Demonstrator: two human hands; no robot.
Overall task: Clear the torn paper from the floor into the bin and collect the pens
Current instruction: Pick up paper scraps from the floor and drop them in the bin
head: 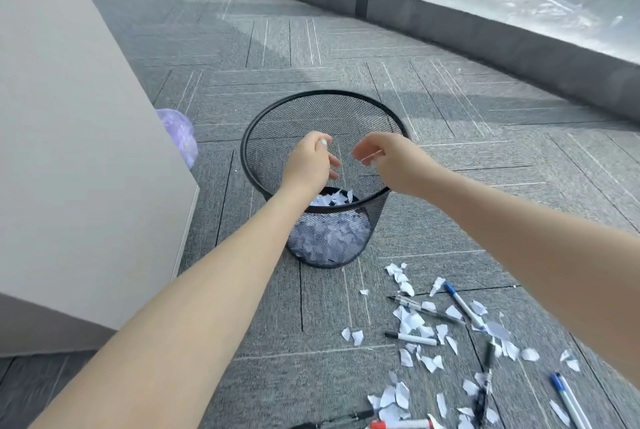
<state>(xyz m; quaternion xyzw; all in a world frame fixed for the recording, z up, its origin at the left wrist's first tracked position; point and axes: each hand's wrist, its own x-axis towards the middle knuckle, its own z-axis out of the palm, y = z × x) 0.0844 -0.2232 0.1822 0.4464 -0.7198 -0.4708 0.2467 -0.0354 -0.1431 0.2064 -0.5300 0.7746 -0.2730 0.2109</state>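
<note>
Both hands hang over the mesh bin (325, 137): the left hand (308, 165) pinches a small white scrap in its grip, while whether the right hand (384, 162), fingers curled, holds paper I cannot tell. Some torn paper already lies in the bin, but many scraps (412, 321) and several pens (412, 338) remain on the floor (450, 117) at lower right. A pale cabinet (69, 151) with a purple bag (180, 134) stands left; nothing blocks the bin.
</note>
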